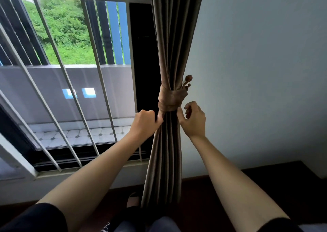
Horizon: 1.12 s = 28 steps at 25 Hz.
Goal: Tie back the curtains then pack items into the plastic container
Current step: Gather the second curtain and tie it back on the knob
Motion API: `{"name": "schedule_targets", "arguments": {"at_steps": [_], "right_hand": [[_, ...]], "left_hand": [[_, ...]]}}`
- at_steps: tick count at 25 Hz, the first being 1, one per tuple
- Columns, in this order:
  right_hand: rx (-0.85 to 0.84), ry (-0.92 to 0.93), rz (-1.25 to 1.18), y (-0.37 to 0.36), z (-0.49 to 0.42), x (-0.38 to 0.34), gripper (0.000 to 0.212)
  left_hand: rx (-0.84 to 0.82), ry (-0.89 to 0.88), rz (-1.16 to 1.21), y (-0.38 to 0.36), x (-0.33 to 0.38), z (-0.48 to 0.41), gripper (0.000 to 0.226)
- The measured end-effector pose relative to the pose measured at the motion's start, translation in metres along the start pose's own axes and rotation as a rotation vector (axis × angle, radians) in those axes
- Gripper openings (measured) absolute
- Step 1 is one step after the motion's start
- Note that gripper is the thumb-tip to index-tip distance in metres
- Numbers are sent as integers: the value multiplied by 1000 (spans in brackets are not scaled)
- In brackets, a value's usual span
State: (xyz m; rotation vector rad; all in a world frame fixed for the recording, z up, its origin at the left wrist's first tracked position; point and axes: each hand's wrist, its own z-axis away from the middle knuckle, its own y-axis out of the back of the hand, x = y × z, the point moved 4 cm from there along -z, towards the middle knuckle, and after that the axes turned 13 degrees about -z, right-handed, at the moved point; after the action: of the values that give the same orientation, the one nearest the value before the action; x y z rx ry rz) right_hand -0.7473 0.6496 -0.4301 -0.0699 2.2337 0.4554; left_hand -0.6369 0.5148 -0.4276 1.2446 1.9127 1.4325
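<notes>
Left hand (145, 123) tight around curtain (170, 42)

I am counting one curtain (169, 37) hanging down, with one tie band (170, 97) going round it. Two hands are showing, a left hand (145, 123) and a right hand (193, 120). Two round knobs (188, 77) are sticking out beside the band. Outside, two blue posts (113, 28) are standing and two bright squares (89, 92) are shining.
</notes>
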Motion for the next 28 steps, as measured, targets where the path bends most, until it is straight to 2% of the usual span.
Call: {"name": "schedule_targets", "arguments": {"at_steps": [1,3,5,7,11,15,17,23,26,28], "right_hand": [[-9,68,-17,-2,2,-12,18],[-142,189,-51,-19,3,-42,14],[-323,214,-67,-55,4,-68,19],[-458,182,-38,-102,6,-83,33],[-652,154,13,-194,18,-108,66],[-918,239,-18,-314,39,-173,80],[-984,305,-59,-368,47,-209,80],[-1110,564,-227,-535,93,-364,77],[-1121,603,-321,-598,125,-434,76],[-1152,609,-363,-638,152,-475,79]], "left_hand": [[31,0,4,7,-10,-3,42],[80,6,-17,23,-39,-13,40],[100,60,-61,40,-78,-23,39],[80,151,-118,53,-127,-26,40],[-97,194,-249,69,-227,-5,75],[-312,404,-354,104,-351,42,86],[-336,477,-436,127,-398,63,96],[-248,749,-599,231,-556,140,95],[-237,835,-668,275,-624,184,88],[-222,913,-711,303,-667,216,72]]}}
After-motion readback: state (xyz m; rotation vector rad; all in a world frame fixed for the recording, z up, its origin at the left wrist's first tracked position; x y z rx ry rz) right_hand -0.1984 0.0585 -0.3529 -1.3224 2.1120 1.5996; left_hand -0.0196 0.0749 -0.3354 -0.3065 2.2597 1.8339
